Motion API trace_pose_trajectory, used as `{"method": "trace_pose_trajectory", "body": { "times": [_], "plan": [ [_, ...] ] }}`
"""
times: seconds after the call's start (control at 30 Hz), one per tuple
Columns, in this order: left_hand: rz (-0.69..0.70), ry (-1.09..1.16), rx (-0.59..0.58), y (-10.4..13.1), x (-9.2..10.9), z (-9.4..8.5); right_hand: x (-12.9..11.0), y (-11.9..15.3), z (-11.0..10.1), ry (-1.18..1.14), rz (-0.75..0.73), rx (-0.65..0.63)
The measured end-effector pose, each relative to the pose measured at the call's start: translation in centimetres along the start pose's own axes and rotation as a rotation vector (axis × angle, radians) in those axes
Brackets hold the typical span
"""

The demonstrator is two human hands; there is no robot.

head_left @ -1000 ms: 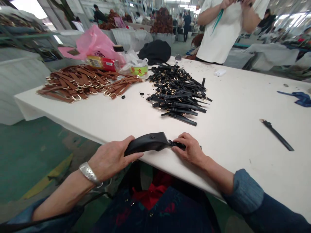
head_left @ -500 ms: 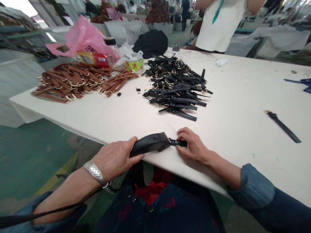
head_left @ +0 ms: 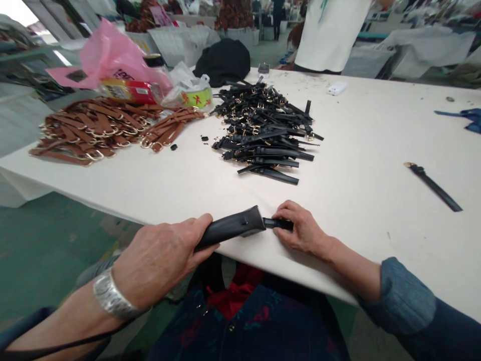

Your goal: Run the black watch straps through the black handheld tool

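My left hand (head_left: pixel 176 250), with a silver bracelet at the wrist, is wrapped round a black leather piece (head_left: pixel 233 225), wide and flat at its right end. A narrow black strap (head_left: pixel 276 223) meets that end at the table's front edge. Fingers and thumb of my right hand (head_left: pixel 300 228) pinch the strap's other end. Beyond my hands lies a pile of black straps with gold buckles (head_left: pixel 268 130). One single black strap (head_left: pixel 434 186) rests apart at the right.
Brown straps with buckles (head_left: pixel 90 128) are heaped at the left of the white table (head_left: pixel 361 170). Behind them are a pink bag (head_left: pixel 112 55) and a black cap (head_left: pixel 223 62). A small white object (head_left: pixel 337 88) lies farther back. A person in white (head_left: pixel 330 35) stands across the table.
The wide end of the black leather piece has turned and now shows more of its face. My left wrist has moved left and down. The view has shifted slightly.
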State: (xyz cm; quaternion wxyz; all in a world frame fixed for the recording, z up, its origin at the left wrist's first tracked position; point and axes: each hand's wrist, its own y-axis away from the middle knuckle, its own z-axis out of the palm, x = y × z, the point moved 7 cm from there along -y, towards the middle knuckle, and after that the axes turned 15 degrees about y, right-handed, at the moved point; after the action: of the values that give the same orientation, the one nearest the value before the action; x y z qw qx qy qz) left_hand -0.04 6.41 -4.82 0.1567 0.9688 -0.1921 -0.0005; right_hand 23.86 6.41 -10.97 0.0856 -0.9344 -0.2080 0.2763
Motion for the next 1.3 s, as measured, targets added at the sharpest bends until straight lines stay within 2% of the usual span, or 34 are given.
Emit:
{"method": "trace_pose_trajectory", "body": {
  "times": [0.17,0.23,0.33,0.47,0.6,0.9,1.1,1.3],
  "plan": [
    [0.120,-0.050,-0.055,-0.9,3.5,-1.3,0.1,0.0,0.1,-0.070,-0.008,-0.010],
    [0.128,-0.069,-0.081,-1.6,4.7,-1.9,0.2,-0.1,0.0,-0.095,-0.007,-0.020],
    [0.097,-0.095,-0.122,-2.4,5.5,-2.5,0.3,-0.2,-0.1,-0.106,-0.002,-0.045],
    [0.082,-0.085,-0.153,-2.3,4.9,-2.4,0.2,-0.2,-0.3,-0.104,-0.013,-0.067],
    [0.124,-0.080,-0.161,-1.6,4.3,-1.8,0.0,-0.1,-0.3,-0.114,-0.037,-0.062],
    [0.147,-0.112,-0.138,-2.7,5.5,-2.2,0.2,-0.3,-0.5,-0.120,-0.030,-0.047],
    [0.059,-0.036,-0.095,-3.7,3.1,-1.2,0.7,-0.2,-0.2,-0.090,-0.044,-0.057],
    [0.092,-0.083,-0.108,-2.5,1.9,-1.6,0.5,-0.1,-0.2,-0.107,-0.043,-0.055]
  ]
}}
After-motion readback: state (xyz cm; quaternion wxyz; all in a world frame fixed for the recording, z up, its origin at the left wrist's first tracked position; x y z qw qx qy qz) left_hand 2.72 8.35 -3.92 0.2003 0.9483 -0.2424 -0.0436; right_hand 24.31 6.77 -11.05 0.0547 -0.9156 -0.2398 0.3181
